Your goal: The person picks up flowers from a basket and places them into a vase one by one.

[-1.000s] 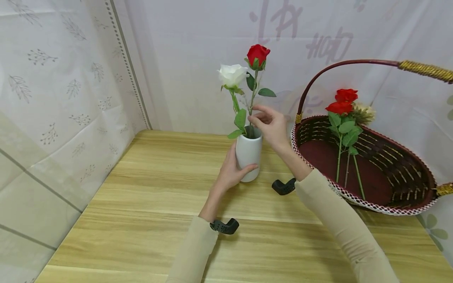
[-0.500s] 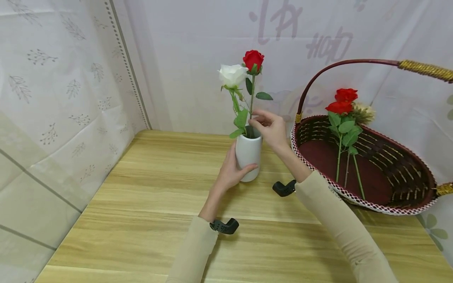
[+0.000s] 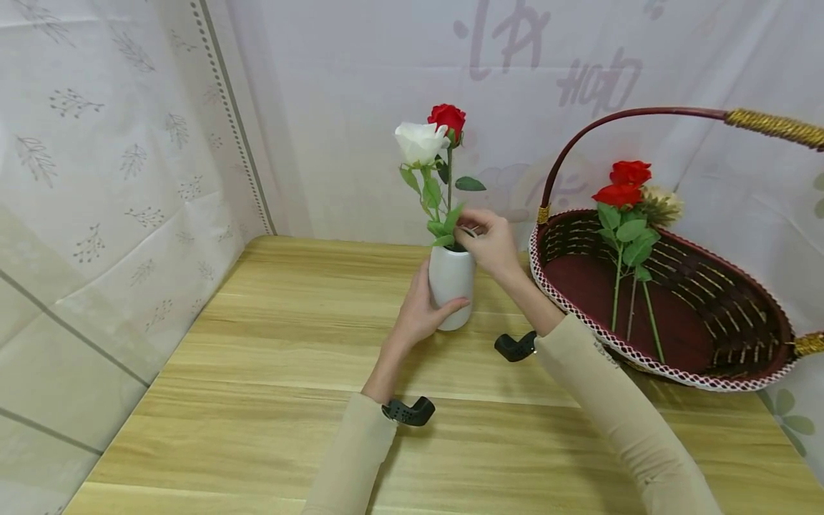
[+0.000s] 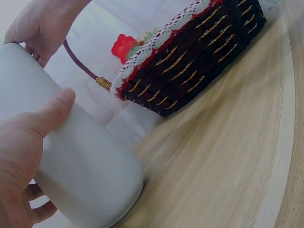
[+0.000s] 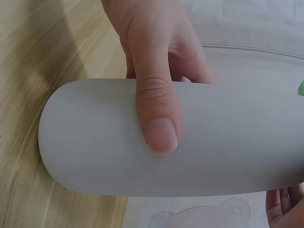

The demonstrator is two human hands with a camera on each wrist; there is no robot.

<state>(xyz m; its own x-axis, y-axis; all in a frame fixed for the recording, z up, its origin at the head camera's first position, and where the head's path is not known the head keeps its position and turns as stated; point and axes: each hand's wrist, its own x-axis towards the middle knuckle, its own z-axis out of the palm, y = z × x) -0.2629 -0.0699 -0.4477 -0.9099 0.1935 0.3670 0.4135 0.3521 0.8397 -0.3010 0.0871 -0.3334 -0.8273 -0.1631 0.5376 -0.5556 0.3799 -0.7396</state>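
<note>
Vase (image 3: pixel 450 282): upright on the table (image 3: pixel 290 343), near its back edge, mouth upward.
Left hand (image 3: pixel 422 313): grasping the vase, thumb across the front, fingers round the side; probably bracing it against tipping under the other hand.
Right hand (image 3: pixel 491 242): fingers bent at the vase's mouth, close beside the leaves (image 3: pixel 438 227); whether they pinch anything I cannot tell, since the tips are hidden.
White rose (image 3: pixel 418 145) and red rose (image 3: pixel 446 119): both standing in the vase, the white bloom partly in front of the red; the vase's wall seems to prop them.
Basket (image 3: pixel 727 275): towards the table's right edge, holding two red flowers (image 3: pixel 629 174) and a pale flower (image 3: pixel 663 209), blooms up at the back rim, perhaps for easy reach.
</note>
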